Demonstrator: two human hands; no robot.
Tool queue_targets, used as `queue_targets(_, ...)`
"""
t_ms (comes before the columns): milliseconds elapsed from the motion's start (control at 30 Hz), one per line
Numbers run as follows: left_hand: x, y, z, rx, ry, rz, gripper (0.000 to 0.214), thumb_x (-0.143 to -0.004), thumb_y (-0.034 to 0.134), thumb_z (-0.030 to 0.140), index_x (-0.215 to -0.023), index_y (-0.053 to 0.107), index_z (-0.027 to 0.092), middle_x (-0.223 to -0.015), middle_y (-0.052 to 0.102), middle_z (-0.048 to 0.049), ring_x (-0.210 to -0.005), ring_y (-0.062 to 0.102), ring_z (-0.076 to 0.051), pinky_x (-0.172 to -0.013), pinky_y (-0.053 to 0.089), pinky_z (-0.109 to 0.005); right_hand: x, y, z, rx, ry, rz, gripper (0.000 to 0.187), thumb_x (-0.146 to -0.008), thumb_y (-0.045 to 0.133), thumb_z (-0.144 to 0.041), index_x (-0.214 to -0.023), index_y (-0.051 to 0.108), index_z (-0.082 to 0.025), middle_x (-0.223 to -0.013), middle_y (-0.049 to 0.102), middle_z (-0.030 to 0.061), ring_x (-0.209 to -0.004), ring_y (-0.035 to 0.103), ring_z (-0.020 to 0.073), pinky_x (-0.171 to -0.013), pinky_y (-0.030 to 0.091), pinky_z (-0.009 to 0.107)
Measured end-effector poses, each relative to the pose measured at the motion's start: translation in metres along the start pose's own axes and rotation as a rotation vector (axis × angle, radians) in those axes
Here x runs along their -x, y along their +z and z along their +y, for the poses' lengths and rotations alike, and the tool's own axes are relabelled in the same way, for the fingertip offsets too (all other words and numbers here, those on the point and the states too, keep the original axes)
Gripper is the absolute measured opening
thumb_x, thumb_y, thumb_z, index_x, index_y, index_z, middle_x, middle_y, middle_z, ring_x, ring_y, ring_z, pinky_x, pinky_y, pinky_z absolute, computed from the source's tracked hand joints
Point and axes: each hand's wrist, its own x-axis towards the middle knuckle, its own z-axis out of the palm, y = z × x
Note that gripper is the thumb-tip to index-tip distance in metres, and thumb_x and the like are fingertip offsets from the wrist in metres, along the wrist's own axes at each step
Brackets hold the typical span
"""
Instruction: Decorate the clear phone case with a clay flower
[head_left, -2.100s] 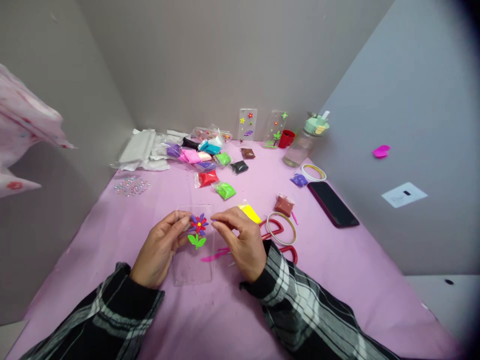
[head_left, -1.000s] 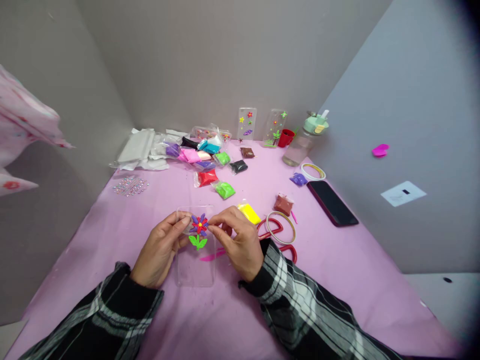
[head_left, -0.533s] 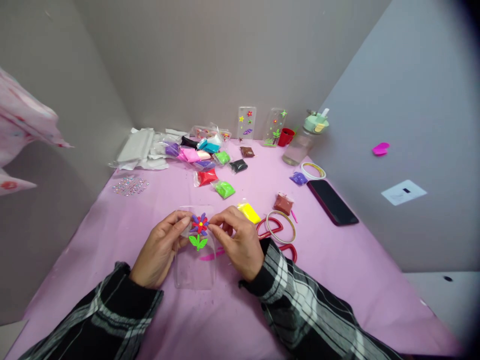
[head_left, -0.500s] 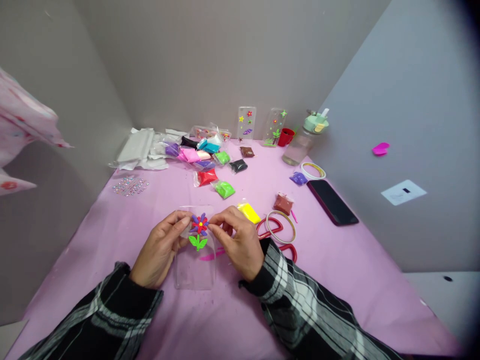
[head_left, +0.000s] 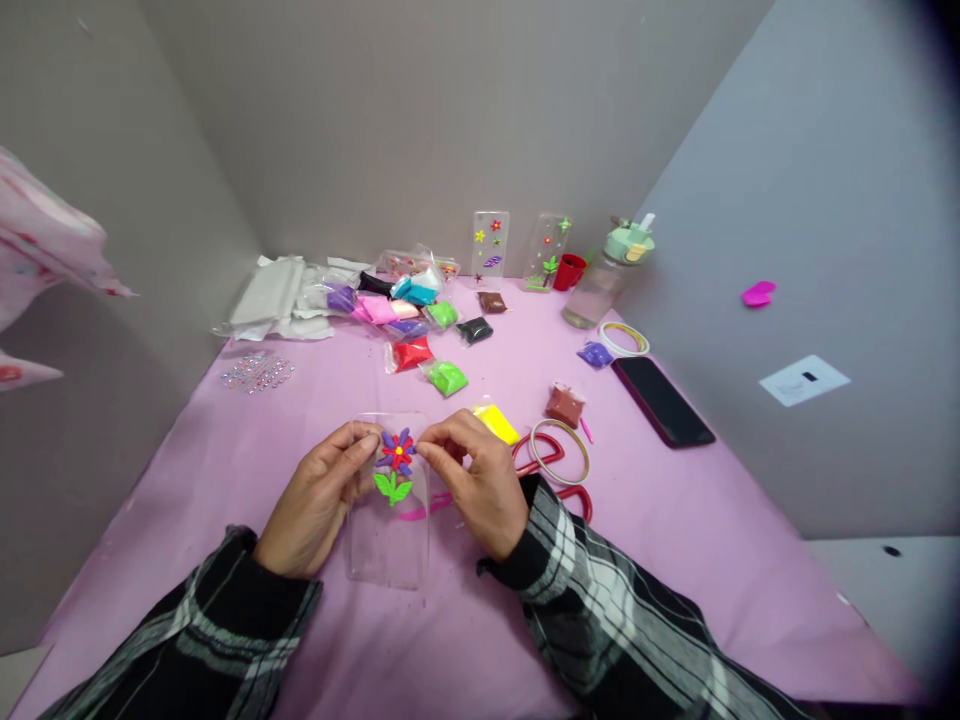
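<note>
A clear phone case [head_left: 386, 555] stands tilted over the table in my left hand [head_left: 311, 500], whose thumb and fingers grip its left edge. On the case is a clay flower [head_left: 397, 451] with red and purple petals and a yellow centre. Below it sits a green clay stem with two leaves [head_left: 392, 488]. My right hand [head_left: 476, 480] is closed in a pinch at the flower's right side, close against a purple petal. Whatever lies between those fingertips is too small to make out. A pink tool [head_left: 441, 502] lies partly behind the case.
Red-handled scissors [head_left: 577, 500] and a tape roll [head_left: 560, 452] lie beside my right wrist. Beyond are a yellow clay packet [head_left: 496, 424], several other packets, a phone [head_left: 664, 402] and a bottle [head_left: 600, 285]. Two decorated cases [head_left: 491, 247] lean against the back wall.
The phone case has tipped slightly, its lower end coming a little closer to me. My right fingertips have drawn slightly apart from the purple petal. The whole view has shifted a little.
</note>
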Motion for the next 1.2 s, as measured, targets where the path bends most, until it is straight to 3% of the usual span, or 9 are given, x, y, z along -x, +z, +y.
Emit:
queue_targets(333,0.002,0.002,0.0,-0.022,0.034,0.045,0.01,-0.089,0.065,0.03,-0.084,0.064,0.02,-0.084,0.052,0.002,-0.077,0.051,-0.011,-0.064,0.051,-0.016,0.002,0.0,0.0,0.076,-0.075,0.021,0.004,-0.088,0.069,-0.021,-0.086,0.068,-0.018,-0.081,0.06,0.0017,-0.072,0.052,0.0134,-0.066,0.041,0.027)
queue_targets(500,0.003,0.004,0.001,-0.031,0.023,0.035,0.012,-0.087,0.066,0.032,-0.084,0.063,0.02,-0.085,0.052,0.0014,-0.076,0.05,-0.012,-0.066,0.052,-0.018,0.001,0.0,-0.002,0.025,-0.025,0.018,0.007,-0.086,0.07,-0.017,-0.082,0.064,-0.018,-0.081,0.059,0.0002,-0.071,0.051,0.0121,-0.067,0.041,0.027)
queue_targets(833,0.004,0.002,0.003,-0.012,0.016,0.041,0.011,-0.087,0.066,0.031,-0.085,0.064,0.02,-0.081,0.053,0.0009,-0.075,0.051,-0.013,-0.063,0.052,-0.019,-0.004,0.002,0.0,-0.324,0.249,0.012,0.022,-0.079,0.074,-0.032,-0.086,0.057,-0.019,-0.083,0.061,0.0,-0.072,0.058,0.013,-0.062,0.046,0.025)
queue_targets(1067,0.002,0.003,0.0,-0.021,0.009,0.044,0.012,-0.087,0.066,0.031,-0.085,0.064,0.02,-0.086,0.054,0.001,-0.079,0.052,-0.012,-0.067,0.052,-0.018,-0.006,0.004,0.001,-0.551,0.343,0.0,0.029,-0.073,0.076,-0.028,-0.086,0.052,-0.02,-0.073,0.062,-0.0021,-0.066,0.058,0.0122,-0.063,0.047,0.026)
queue_targets(1200,0.002,0.004,0.001,-0.021,0.009,0.044,0.014,-0.085,0.068,0.033,-0.086,0.065,0.019,-0.086,0.056,0.0002,-0.078,0.054,-0.014,-0.066,0.053,-0.02,-0.009,0.0,0.003,-0.685,0.396,-0.086,0.032,-0.074,0.076,-0.035,-0.086,0.052,-0.019,-0.07,0.06,-0.0035,-0.062,0.057,0.0107,-0.061,0.046,0.024)
